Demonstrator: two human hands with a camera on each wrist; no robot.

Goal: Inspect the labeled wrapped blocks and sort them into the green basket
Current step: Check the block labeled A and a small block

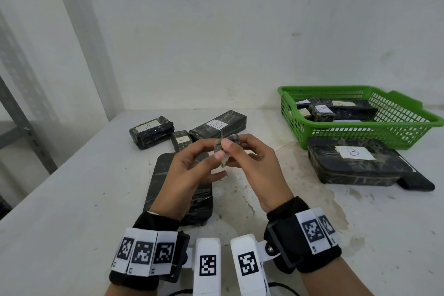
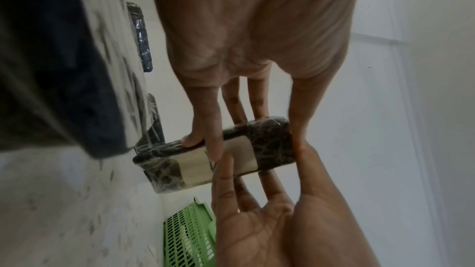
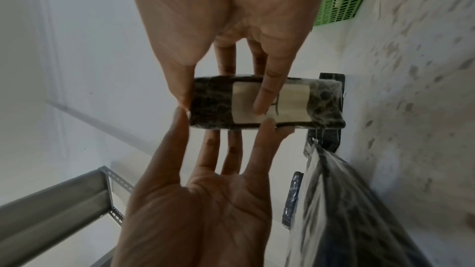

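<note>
Head view | left hand (image 1: 192,166) + right hand (image 1: 252,158): 1 block (image 1: 224,149) | 1 basket (image 1: 408,125)

I note a white table (image 1: 72,199) filling the near and middle ground. Its surface is scuffed, with greyish stains (image 1: 319,202) concentrated right of centre on the near half; the left part looks cleaner. Behind it a pale wall (image 1: 216,31) runs the full width, carrying faint smudges and one small dark mark (image 1: 295,34) toward the right. At far left, off the table edge, I see a grey metal rack (image 1: 26,132) with a perforated upright and a shelf. The right wrist view shows the same rack (image 3: 64,200) at its lower left. I cannot tell what is on the shelf.
</note>
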